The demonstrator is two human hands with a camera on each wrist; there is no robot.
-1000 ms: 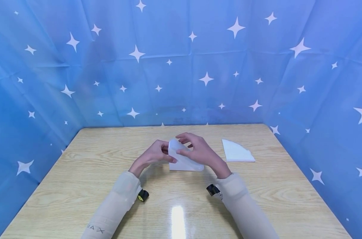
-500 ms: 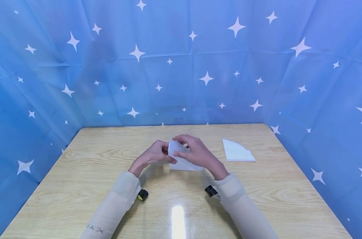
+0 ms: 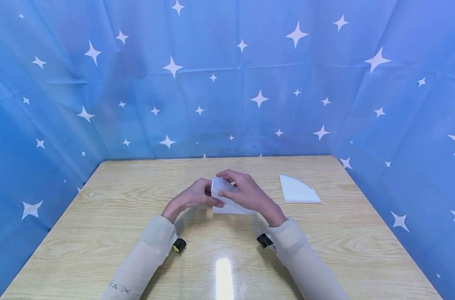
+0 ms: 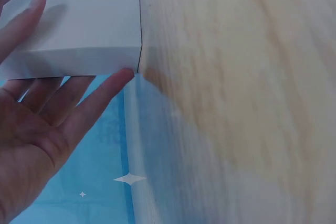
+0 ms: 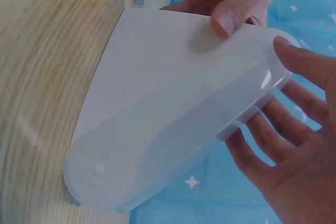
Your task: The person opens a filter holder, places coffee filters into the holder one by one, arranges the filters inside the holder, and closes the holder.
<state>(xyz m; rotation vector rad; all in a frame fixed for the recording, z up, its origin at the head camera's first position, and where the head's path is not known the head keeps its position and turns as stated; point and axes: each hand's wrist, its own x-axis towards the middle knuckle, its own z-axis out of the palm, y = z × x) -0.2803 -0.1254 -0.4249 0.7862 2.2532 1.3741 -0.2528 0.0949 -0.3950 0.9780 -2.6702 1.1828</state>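
Observation:
A white, ribbed, fan-shaped stack [image 5: 134, 59] that looks like coffee filter papers stands on edge mid-table. A long translucent plastic cover [image 5: 152, 135] with rounded ends sits over its slanted edge. My left hand [image 3: 195, 195] pinches the stack at its upright left side, thumb on the near face and fingers behind. In the left wrist view, the stack's side edge [image 4: 73, 61] rests by those fingers. My right hand [image 3: 248, 193] grips the upper part of the cover, its thumb on the near face and the other fingers on the far side.
A second white fan-shaped stack [image 3: 298, 191] lies flat to the right on the wood-grain table [image 3: 118, 225]. A blue curtain [image 3: 227, 104] with white stars hangs behind and at both sides. Small black cameras sit at both wrists.
My right hand has shifted slightly left and closed nearer round the cover, whose upper end sits a little lower. The left hand stays nearly in place.

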